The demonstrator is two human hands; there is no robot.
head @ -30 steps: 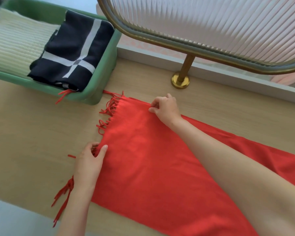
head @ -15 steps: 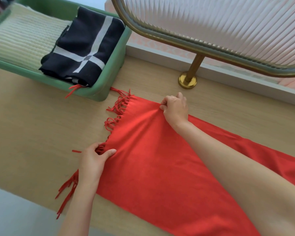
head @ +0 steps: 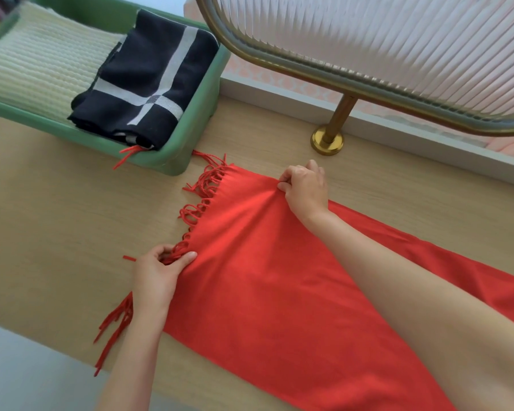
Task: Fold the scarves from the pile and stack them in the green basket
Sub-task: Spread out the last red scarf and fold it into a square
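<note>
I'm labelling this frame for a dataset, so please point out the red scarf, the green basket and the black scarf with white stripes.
red scarf (head: 279, 292): head view, flat middle of the cloth.
green basket (head: 197, 126): head view, its right wall.
black scarf (head: 137, 69): head view, dark cloth left of the long white stripe.

red scarf (head: 279, 292), green basket (head: 190, 126) — black-white scarf (head: 149, 84)

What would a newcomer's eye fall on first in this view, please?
The bright red fringed scarf spread across the pale wooden table dominates, with the left hand pinching its near fringed corner and the right hand pinching its far edge. At the upper left, a green plastic basket holds a folded black scarf with white stripes beside a folded cream ribbed scarf.
</note>
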